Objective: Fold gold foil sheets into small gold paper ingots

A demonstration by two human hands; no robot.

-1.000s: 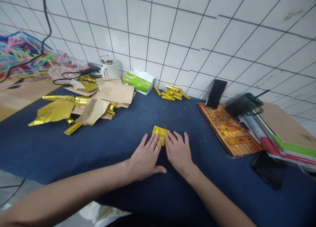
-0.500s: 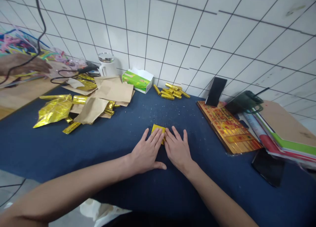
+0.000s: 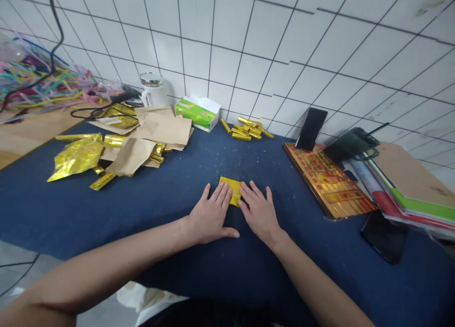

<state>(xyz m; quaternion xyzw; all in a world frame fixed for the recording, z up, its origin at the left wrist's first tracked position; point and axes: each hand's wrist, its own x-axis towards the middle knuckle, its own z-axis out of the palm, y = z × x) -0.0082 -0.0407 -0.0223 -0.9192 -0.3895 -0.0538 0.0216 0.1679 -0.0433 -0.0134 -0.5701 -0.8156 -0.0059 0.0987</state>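
Observation:
A small square of gold foil paper [image 3: 234, 192] lies flat on the blue table cover [image 3: 167, 189]. My left hand [image 3: 210, 215] rests flat with its fingertips over the foil's left part, thumb stretched to the right. On the other side, my right hand [image 3: 261, 213] lies with fingers spread and its fingertips at the foil's right edge. Neither hand is closed on anything. Behind them, near the wall, sits a pile of gold foil rolls [image 3: 245, 129].
Brown paper [image 3: 163, 125] and crumpled gold foil [image 3: 76, 158] lie left, before a white mug [image 3: 154, 91] and tissue pack [image 3: 197, 113]. On the right are a propped phone [image 3: 311, 129], orange-gold sheets [image 3: 330, 180], a dark cup [image 3: 351, 146], folders [image 3: 414, 180] and a black device [image 3: 384, 237].
My right hand has shifted slightly right, uncovering more of the foil between the hands. Another person's hand at the far left has left the view.

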